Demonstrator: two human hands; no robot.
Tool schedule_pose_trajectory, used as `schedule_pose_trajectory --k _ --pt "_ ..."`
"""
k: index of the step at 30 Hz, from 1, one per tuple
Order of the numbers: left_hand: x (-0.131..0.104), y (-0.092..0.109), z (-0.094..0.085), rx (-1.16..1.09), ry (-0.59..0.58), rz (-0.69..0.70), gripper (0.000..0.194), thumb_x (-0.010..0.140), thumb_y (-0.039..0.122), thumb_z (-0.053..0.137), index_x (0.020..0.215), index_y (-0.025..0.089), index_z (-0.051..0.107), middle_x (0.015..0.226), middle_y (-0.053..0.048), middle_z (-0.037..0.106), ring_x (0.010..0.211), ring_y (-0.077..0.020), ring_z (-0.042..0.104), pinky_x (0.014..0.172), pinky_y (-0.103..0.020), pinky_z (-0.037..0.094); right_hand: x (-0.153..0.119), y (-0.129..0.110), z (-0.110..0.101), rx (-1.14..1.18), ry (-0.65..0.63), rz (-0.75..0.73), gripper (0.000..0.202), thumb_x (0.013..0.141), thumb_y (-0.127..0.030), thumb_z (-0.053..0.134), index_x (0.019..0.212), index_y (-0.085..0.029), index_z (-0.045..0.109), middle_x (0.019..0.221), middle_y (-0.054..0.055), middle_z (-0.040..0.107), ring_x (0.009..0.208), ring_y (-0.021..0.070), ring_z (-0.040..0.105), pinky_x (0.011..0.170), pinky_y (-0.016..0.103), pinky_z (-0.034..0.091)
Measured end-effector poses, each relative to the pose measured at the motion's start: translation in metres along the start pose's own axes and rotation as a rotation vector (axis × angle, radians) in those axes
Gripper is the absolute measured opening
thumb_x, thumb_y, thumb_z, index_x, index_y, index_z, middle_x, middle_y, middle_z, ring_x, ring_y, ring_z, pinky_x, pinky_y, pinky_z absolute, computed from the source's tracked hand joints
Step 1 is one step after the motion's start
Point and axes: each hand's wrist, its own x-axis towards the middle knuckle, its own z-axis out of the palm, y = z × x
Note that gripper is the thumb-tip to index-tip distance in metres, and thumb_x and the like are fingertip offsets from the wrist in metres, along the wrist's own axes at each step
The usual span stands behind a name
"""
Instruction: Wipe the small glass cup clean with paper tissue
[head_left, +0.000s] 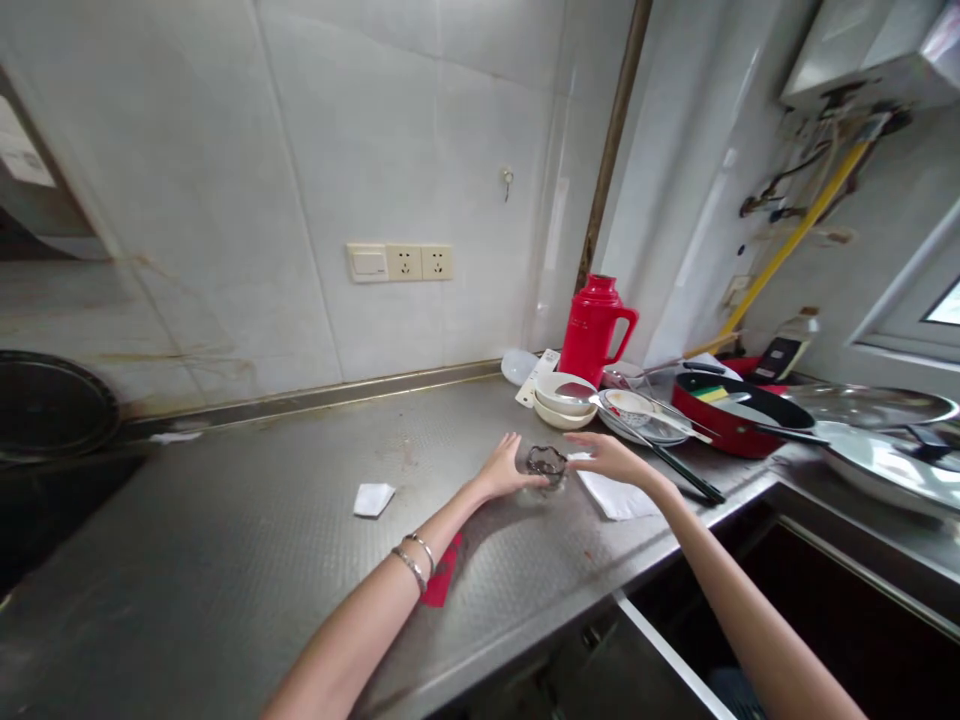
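A small clear glass vessel with a dark wavy rim (pixel 546 462) stands on the metal counter between my two hands. My left hand (pixel 508 470) is at its left side, fingers spread and thumb stretched along its near side. On the other side is my right hand (pixel 611 460), its fingers apart and pointing at the glass. Whether the fingertips touch the glass is hard to make out. Under my right wrist lies a white sheet, perhaps paper or cloth (pixel 619 497). A red flat piece (pixel 442 575) is partly covered by my left forearm.
Folded white paper (pixel 373 499) lies left on the counter (pixel 247 540). Behind my right hand are stacked bowls (pixel 562 408), a ladle (pixel 577 392), a red thermos (pixel 592 335) and a red pan (pixel 739 420). A large lid (pixel 896 465) sits at right. The counter's front edge drops to an open space.
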Motion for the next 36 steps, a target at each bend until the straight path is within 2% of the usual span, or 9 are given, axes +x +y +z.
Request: schedule_pose_trajectory --k 4,8,11,15,19,23,27,31,36 --pt "-0.020 -0.010 -0.033 0.018 0.119 0.021 0.078 0.066 0.052 0.071 0.130 0.012 0.049 0.147 -0.019 0.033 0.140 -0.0302 0.024 0.115 -0.046 0.019 0.006 -0.039 -0.004 0.081 0.116 -0.077 0.041 0.075 -0.042 0.066 0.108 -0.018 0.069 0.111 0.010 0.069 0.104 0.0325 0.063 0.087 0.046 0.053" --pt "-0.050 -0.031 -0.086 0.069 0.295 -0.039 0.050 0.073 0.039 0.067 0.117 0.015 0.060 0.143 -0.016 0.042 0.137 -0.0282 0.033 0.114 -0.045 0.023 0.018 -0.083 0.016 0.165 0.148 -0.137 0.034 0.080 -0.040 0.060 0.103 -0.018 0.071 0.107 0.010 0.071 0.104 0.0309 0.063 0.085 0.043 0.053" --pt "-0.079 -0.051 -0.131 0.132 0.423 -0.124 0.039 0.074 0.035 0.065 0.108 0.016 0.064 0.139 -0.015 0.047 0.134 -0.0272 0.037 0.113 -0.043 0.026 0.031 -0.115 0.046 0.183 0.087 -0.214 0.031 0.081 -0.039 0.058 0.102 -0.020 0.071 0.106 0.008 0.071 0.101 0.0287 0.065 0.082 0.039 0.055" --pt "-0.128 -0.078 -0.187 0.212 0.531 -0.240 0.035 0.076 0.035 0.064 0.104 0.015 0.064 0.138 -0.016 0.048 0.133 -0.0297 0.038 0.112 -0.044 0.028 0.051 -0.150 0.100 0.205 -0.031 -0.298 0.029 0.083 -0.036 0.056 0.101 -0.020 0.072 0.105 0.007 0.071 0.100 0.0276 0.066 0.081 0.037 0.055" --pt "-0.183 -0.099 -0.226 0.326 0.606 -0.364 0.033 0.078 0.034 0.060 0.104 0.015 0.063 0.137 -0.015 0.050 0.133 -0.0295 0.038 0.111 -0.044 0.028 0.070 -0.171 0.158 0.051 -0.107 -0.372 0.032 0.086 -0.030 0.050 0.110 -0.019 0.068 0.111 0.007 0.070 0.102 0.0245 0.065 0.083 0.033 0.055" --pt "-0.232 -0.115 -0.244 0.463 0.612 -0.464 0.033 0.081 0.028 0.055 0.109 0.012 0.062 0.138 -0.016 0.048 0.135 -0.0281 0.036 0.111 -0.042 0.028 0.080 -0.180 0.206 -0.037 -0.101 -0.407 0.037 0.086 -0.024 0.049 0.119 -0.016 0.062 0.121 0.011 0.064 0.112 0.0251 0.060 0.097 0.039 0.046" --pt "-0.262 -0.126 -0.248 0.585 0.579 -0.542 0.037 0.085 0.024 0.047 0.119 0.011 0.056 0.141 -0.015 0.045 0.137 -0.0262 0.033 0.112 -0.042 0.027 0.079 -0.177 0.240 -0.138 -0.057 -0.425 0.040 0.088 -0.019 0.043 0.124 -0.009 0.056 0.133 0.016 0.053 0.127 0.0248 0.047 0.109 0.042 0.032" --pt "-0.269 -0.129 -0.245 0.681 0.514 -0.579 0.044 0.090 0.025 0.037 0.128 0.007 0.049 0.145 -0.018 0.038 0.139 -0.0257 0.029 0.113 -0.041 0.026 0.075 -0.167 0.254 -0.246 0.008 -0.383 0.041 0.090 -0.015 0.036 0.125 -0.004 0.053 0.134 0.023 0.050 0.130 0.0281 0.043 0.110 0.048 0.028" --pt "-0.265 -0.127 -0.241 0.771 0.427 -0.588 0.046 0.091 0.028 0.035 0.131 0.007 0.046 0.148 -0.018 0.033 0.139 -0.0273 0.027 0.112 -0.043 0.025 0.076 -0.161 0.256 -0.354 0.031 -0.374 0.041 0.090 -0.014 0.031 0.123 -0.005 0.054 0.130 0.022 0.054 0.127 0.0266 0.046 0.110 0.044 0.028"
